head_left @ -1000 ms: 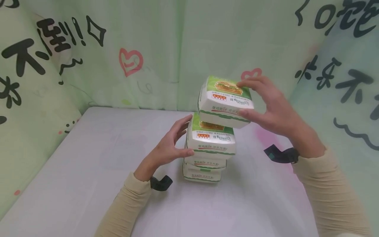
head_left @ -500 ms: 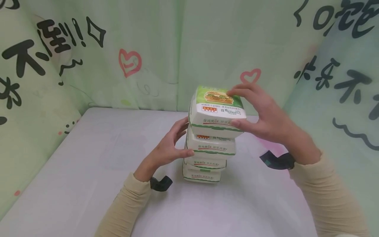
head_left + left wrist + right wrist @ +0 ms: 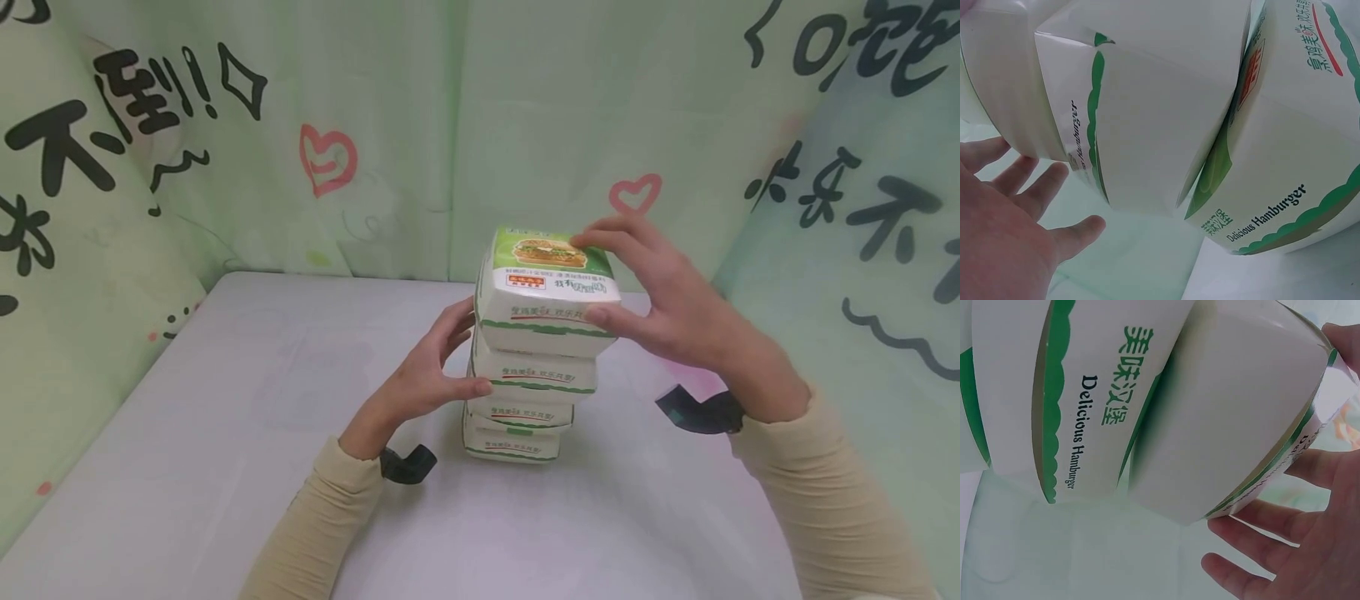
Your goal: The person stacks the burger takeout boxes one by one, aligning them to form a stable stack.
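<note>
In the head view, white-and-green hamburger boxes stand in a leaning stack. The right hand (image 3: 667, 300) grips the top box (image 3: 547, 308) by its right side, thumb on the front, fingertips on the lid. That box sits tilted on the second box (image 3: 532, 371), a little out of line with it. The left hand (image 3: 420, 367) holds the second box from the left, its thumb at the front corner and its fingers along the far side. Below lie a third box (image 3: 525, 412) and the bottom box (image 3: 513, 448). In the right wrist view, fingertips touch the top box's lid (image 3: 1260, 478).
The stack stands on a white table (image 3: 300, 375). Pale green curtains (image 3: 390, 192) with black writing and red hearts enclose the back and sides. A black strap (image 3: 408, 463) is on the left wrist and another (image 3: 701, 410) on the right.
The right hand has brought the top box down and left onto the stack, covering the second box's lid. The left hand has stayed nearly still.
</note>
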A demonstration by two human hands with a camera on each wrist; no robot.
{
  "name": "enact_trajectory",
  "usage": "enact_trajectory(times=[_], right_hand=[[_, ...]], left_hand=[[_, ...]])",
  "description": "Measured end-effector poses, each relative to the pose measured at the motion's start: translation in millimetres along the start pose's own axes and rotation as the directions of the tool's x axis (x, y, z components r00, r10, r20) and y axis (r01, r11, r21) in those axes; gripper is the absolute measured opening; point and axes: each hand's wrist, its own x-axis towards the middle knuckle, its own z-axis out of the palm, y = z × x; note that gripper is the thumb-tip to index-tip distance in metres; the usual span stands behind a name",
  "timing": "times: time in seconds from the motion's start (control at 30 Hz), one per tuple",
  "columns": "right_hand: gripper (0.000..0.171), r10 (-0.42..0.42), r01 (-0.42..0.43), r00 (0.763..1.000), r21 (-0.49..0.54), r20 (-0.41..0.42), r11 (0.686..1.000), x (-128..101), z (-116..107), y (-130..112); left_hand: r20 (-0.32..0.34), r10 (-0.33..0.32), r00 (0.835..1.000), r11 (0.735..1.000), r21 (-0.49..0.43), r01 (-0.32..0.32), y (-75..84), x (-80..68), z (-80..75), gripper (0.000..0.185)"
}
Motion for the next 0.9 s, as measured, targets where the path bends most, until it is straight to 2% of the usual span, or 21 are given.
enact_trajectory(times=[0.33, 0.9], right_hand=[[0.065, 0.040, -0.040, 0.999, 0.015, 0.012, 0.999, -2.4, 3.4, 2.7], [0.067, 0.033, -0.033, 0.999, 0.026, 0.010, 0.999, -3.1, 3.6, 2.5]], left_hand=[[0.004, -0.014, 1.000, 1.000, 0.003, 0.014, -0.9, -0.3, -0.3, 0.109], [0.005, -0.030, 1.000, 1.000, 0.005, 0.030, 1.6, -0.5, -0.6, 0.112]])
